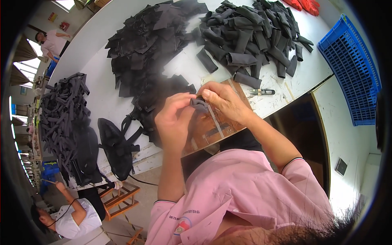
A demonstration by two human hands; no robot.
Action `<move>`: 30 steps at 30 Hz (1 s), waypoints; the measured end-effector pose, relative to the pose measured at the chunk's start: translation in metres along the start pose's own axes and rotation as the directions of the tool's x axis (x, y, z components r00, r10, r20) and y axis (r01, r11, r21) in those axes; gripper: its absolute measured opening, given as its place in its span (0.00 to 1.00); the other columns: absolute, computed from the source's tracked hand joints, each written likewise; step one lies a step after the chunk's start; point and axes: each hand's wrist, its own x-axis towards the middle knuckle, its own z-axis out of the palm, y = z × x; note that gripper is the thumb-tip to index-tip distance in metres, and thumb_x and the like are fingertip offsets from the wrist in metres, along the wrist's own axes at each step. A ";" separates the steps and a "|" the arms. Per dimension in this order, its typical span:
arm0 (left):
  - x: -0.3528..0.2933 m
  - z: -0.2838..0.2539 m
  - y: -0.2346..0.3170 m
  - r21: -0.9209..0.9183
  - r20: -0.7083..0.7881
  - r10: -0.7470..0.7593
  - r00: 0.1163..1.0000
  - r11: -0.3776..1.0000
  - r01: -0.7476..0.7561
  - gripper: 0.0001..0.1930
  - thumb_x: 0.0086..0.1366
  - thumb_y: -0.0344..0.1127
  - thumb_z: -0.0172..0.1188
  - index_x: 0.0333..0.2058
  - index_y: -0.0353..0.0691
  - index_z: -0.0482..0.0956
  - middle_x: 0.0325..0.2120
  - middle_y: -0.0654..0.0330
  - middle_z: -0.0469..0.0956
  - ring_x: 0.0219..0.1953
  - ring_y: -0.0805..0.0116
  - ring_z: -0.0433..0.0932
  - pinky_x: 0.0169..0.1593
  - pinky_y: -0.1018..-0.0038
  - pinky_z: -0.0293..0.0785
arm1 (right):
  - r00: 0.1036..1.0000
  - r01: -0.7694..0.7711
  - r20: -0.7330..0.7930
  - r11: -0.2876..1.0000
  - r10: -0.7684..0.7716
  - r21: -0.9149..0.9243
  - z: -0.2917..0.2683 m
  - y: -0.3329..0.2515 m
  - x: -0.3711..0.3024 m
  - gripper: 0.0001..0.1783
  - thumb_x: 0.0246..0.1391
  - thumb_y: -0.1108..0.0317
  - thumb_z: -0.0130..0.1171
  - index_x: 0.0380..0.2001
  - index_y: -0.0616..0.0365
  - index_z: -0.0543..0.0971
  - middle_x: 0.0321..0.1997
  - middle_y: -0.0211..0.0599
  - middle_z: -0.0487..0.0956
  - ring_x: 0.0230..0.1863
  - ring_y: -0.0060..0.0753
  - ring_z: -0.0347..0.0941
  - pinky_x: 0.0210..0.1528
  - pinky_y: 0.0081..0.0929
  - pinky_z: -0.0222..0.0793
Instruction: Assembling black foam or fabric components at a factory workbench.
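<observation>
Both hands were raised over the white table (102,94), forearms bent inward. Left hand (173,122) and right hand (222,102) pinched one small dark grey fabric piece (199,105) between fingertips. Small black metal snips (261,92) lay just right of the right hand.

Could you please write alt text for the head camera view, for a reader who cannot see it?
Both hands, left hand and right hand, pinch a small dark fabric piece over a white worktable. Heaps of black fabric pieces lie beyond, small snips and a blue crate to the right.
</observation>
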 end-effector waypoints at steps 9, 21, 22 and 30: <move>-0.019 0.012 -0.013 -0.451 -0.160 -0.237 0.958 0.881 0.143 0.04 0.58 0.25 0.52 0.33 0.32 0.72 0.34 0.53 0.74 0.37 0.66 0.72 0.48 0.70 0.66 | 0.893 0.410 0.240 0.471 -0.379 -0.781 0.005 -0.002 -0.009 0.16 0.43 0.58 0.57 0.17 0.59 0.70 0.21 0.37 0.71 0.28 0.40 0.70 0.24 0.34 0.63; 0.012 0.014 -0.004 -0.050 0.148 -0.206 0.967 0.975 0.215 0.07 0.49 0.26 0.61 0.28 0.31 0.75 0.26 0.58 0.72 0.28 0.73 0.71 0.32 0.79 0.67 | 0.953 0.301 0.117 0.847 -0.278 -0.438 0.006 0.033 -0.013 0.14 0.49 0.61 0.53 0.20 0.62 0.71 0.19 0.44 0.71 0.23 0.47 0.68 0.24 0.38 0.62; 0.011 0.013 -0.005 -0.057 0.108 -0.159 0.981 0.985 0.165 0.07 0.49 0.26 0.61 0.29 0.31 0.75 0.26 0.59 0.72 0.27 0.73 0.71 0.32 0.79 0.67 | 0.954 0.297 0.131 0.774 -0.271 -0.559 0.007 0.032 -0.012 0.15 0.50 0.60 0.53 0.21 0.62 0.71 0.19 0.44 0.71 0.24 0.48 0.68 0.25 0.38 0.62; 0.011 0.019 0.017 -0.243 -0.008 -0.166 0.986 0.957 0.159 0.05 0.54 0.21 0.56 0.31 0.29 0.75 0.29 0.57 0.75 0.29 0.77 0.73 0.36 0.81 0.72 | 0.933 0.358 0.165 0.789 -0.319 -0.500 -0.001 0.015 -0.009 0.15 0.50 0.59 0.52 0.22 0.62 0.72 0.19 0.44 0.71 0.24 0.48 0.67 0.25 0.38 0.61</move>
